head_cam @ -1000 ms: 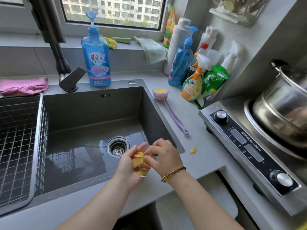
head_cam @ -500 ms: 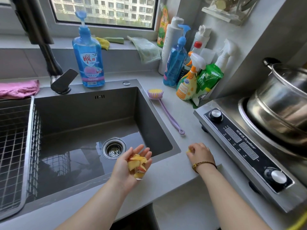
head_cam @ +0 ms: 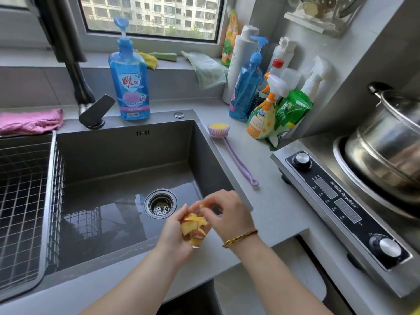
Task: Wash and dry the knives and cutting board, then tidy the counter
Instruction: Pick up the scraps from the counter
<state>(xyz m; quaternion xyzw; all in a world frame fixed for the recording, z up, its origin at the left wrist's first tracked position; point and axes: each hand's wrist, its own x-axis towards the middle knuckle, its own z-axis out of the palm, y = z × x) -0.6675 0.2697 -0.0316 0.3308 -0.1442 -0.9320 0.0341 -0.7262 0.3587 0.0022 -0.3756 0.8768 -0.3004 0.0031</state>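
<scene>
Above the front right corner of the sink (head_cam: 127,151), a heap of yellow and red fruit peels (head_cam: 194,226) lies in the cupped palm of the left hand (head_cam: 176,237), whose fingers curl loosely up round the heap. The right hand (head_cam: 230,218), with a braided bracelet (head_cam: 241,238) on its wrist, hangs just over the heap. Its thumb and forefinger pinch one small yellow scrap (head_cam: 201,206) at the top of the heap, and its other fingers are bent and slightly spread. Both hands are at the sink's edge, where it meets the grey counter (head_cam: 279,208). The drain (head_cam: 160,203) sits just left of the hands in the wet sink floor, and a wire rack (head_cam: 22,201) fills the sink's left side. On the counter to the right of the sink lies a purple long-handled brush (head_cam: 229,153), and beyond it a cluster of spray bottles (head_cam: 266,114) stands in the corner. A blue soap bottle (head_cam: 129,83) stands behind the sink beside the black tap (head_cam: 75,64), with a pink cloth (head_cam: 29,121) at far left. At right, a steel pot (head_cam: 391,142) rests on a cooker (head_cam: 336,201).
</scene>
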